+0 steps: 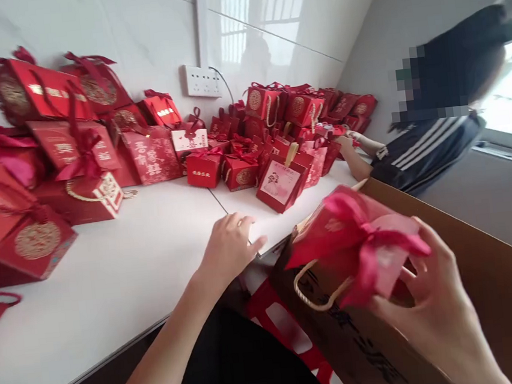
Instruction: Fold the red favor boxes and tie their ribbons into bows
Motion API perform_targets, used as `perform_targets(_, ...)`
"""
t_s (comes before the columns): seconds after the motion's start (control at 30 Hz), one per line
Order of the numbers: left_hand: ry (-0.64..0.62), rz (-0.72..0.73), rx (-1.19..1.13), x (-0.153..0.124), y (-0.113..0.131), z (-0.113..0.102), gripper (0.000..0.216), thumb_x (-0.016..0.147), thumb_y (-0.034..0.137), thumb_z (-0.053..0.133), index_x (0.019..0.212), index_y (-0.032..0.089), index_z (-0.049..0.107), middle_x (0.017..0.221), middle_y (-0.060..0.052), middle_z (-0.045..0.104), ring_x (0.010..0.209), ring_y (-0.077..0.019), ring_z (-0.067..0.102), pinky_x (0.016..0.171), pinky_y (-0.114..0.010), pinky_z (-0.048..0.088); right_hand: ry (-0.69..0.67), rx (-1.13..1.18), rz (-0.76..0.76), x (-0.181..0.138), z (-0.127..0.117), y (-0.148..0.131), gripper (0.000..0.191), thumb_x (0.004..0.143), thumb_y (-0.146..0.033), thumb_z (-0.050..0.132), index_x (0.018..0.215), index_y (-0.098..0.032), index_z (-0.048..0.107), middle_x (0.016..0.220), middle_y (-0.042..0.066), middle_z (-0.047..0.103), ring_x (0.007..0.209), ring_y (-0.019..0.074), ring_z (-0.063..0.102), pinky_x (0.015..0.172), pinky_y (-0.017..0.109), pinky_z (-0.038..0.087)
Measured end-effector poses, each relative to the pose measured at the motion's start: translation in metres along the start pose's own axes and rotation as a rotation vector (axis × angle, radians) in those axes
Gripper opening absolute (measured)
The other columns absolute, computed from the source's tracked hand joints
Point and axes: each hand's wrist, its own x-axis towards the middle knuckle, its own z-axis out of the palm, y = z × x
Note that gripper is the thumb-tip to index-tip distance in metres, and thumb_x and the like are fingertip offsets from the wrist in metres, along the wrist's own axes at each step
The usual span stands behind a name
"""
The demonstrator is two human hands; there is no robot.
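Note:
My right hand (433, 295) grips a red gift box (327, 227) by its right end. The box has a bright red ribbon bow and a cream rope handle hanging down, and it is over the near edge of a cardboard carton (483, 254). My left hand (229, 243) hovers at the table's front edge, fingers apart, with nothing in it. Just beyond it on the white table (162, 249) stands a house-shaped red box with a pink picture panel (280, 183). Two small red boxes (203, 168) sit behind my left hand.
Red gift boxes (32, 241) are piled along the wall on the left and at the back right. A white power strip (202, 80) with a cable is on the wall. At right, a person in a dark striped sleeve (432, 145) reaches among the far boxes.

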Motion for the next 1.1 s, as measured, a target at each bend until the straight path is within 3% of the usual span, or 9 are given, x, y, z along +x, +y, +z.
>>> perform_targets(0.1, -0.166, 0.145, 0.031, -0.004, 0.005, 0.036, 0.067, 0.073, 0.043, 0.064, 0.129, 0.012, 0.046, 0.137, -0.017, 0.044, 0.131, -0.0333, 0.035, 0.107, -0.05, 0.028, 0.029, 0.246, 0.137, 0.01, -0.035, 0.007, 0.073, 0.062, -0.045, 0.075, 0.128, -0.034, 0.046, 0.131, 0.008, 0.052, 0.117, 0.0334, 0.052, 0.086, 0.045, 0.055)
perform_targets(0.17, -0.213, 0.194, 0.083, -0.01, 0.0, 0.051, 0.064, 0.072, 0.024, 0.063, 0.133, 0.019, 0.043, 0.143, -0.013, 0.039, 0.134, -0.0317, 0.03, 0.11, -0.053, 0.021, -0.011, 0.415, 0.275, 0.013, -0.053, 0.009, 0.058, 0.073, -0.059, 0.059, 0.124, -0.033, 0.052, 0.128, 0.009, 0.056, 0.117, 0.0338, 0.053, 0.088, 0.05, 0.053)
perform_targets(0.3, -0.167, 0.246, 0.148, -0.014, -0.014, 0.064, 0.073, 0.066, -0.006, 0.042, 0.134, 0.021, 0.044, 0.143, -0.011, 0.04, 0.133, -0.0288, 0.034, 0.11, -0.052, 0.023, -0.057, 0.621, 0.499, 0.009, -0.07, 0.009, 0.062, 0.077, -0.071, 0.037, 0.125, -0.034, 0.053, 0.129, 0.008, 0.056, 0.118, 0.0347, 0.052, 0.095, 0.057, 0.044)
perform_targets(0.47, -0.13, 0.233, 0.165, -0.01, -0.014, 0.067, 0.079, 0.062, -0.011, 0.032, 0.132, 0.023, 0.048, 0.14, -0.009, 0.045, 0.131, -0.0283, 0.038, 0.107, -0.053, 0.028, -0.117, 0.621, 0.48, 0.004, -0.082, 0.017, 0.069, 0.076, -0.076, 0.032, 0.121, -0.029, 0.054, 0.123, 0.009, 0.059, 0.115, 0.0302, 0.055, 0.096, 0.051, 0.045)
perform_targets(0.57, -0.137, 0.224, 0.16, -0.01, -0.013, 0.068, 0.079, 0.062, -0.01, 0.033, 0.132, 0.024, 0.048, 0.14, -0.009, 0.045, 0.131, -0.0291, 0.038, 0.107, -0.053, 0.028, -0.043, 0.478, 0.434, 0.009, -0.089, 0.033, 0.059, 0.076, -0.069, 0.042, 0.118, -0.029, 0.054, 0.12, 0.01, 0.061, 0.109, 0.0294, 0.059, 0.087, 0.05, 0.052)
perform_targets(0.7, -0.15, 0.222, 0.138, -0.01, -0.014, 0.067, 0.078, 0.064, -0.006, 0.036, 0.135, 0.026, 0.044, 0.142, -0.008, 0.043, 0.131, -0.0301, 0.037, 0.109, -0.054, 0.026, 0.083, 0.124, 0.246, 0.022, -0.091, 0.073, 0.069, 0.058, -0.042, 0.077, 0.119, -0.031, 0.047, 0.125, 0.009, 0.054, 0.108, 0.0307, 0.058, 0.084, 0.051, 0.053)
perform_targets(0.8, -0.169, 0.214, 0.166, -0.01, -0.012, 0.066, 0.078, 0.064, -0.005, 0.036, 0.135, 0.026, 0.043, 0.142, -0.007, 0.042, 0.132, -0.0292, 0.037, 0.109, -0.054, 0.027, 0.001, -0.066, 0.139, 0.032, -0.086, 0.118, 0.086, 0.054, -0.033, 0.081, 0.126, -0.028, 0.035, 0.139, 0.011, 0.037, 0.122, 0.0302, 0.046, 0.096, 0.053, 0.044)
perform_targets(0.9, -0.183, 0.204, 0.199, -0.009, -0.01, 0.064, 0.079, 0.062, -0.008, 0.033, 0.134, 0.024, 0.046, 0.141, -0.007, 0.043, 0.132, -0.027, 0.037, 0.109, -0.052, 0.029, -0.055, -0.059, 0.244, 0.037, -0.081, 0.172, 0.089, 0.05, -0.033, 0.082, 0.124, -0.025, 0.035, 0.14, 0.014, 0.033, 0.129, 0.032, 0.039, 0.097, 0.054, 0.041)
perform_targets(1.1, -0.199, 0.199, 0.23, -0.009, -0.007, 0.061, 0.082, 0.062, -0.012, 0.03, 0.134, 0.023, 0.044, 0.143, -0.006, 0.04, 0.134, -0.025, 0.034, 0.109, -0.05, 0.029, -0.009, 0.009, 0.369, 0.031, -0.069, 0.262, 0.079, 0.042, -0.027, 0.083, 0.109, -0.023, 0.043, 0.115, 0.01, 0.057, 0.114, 0.033, 0.055, 0.092, 0.053, 0.045)
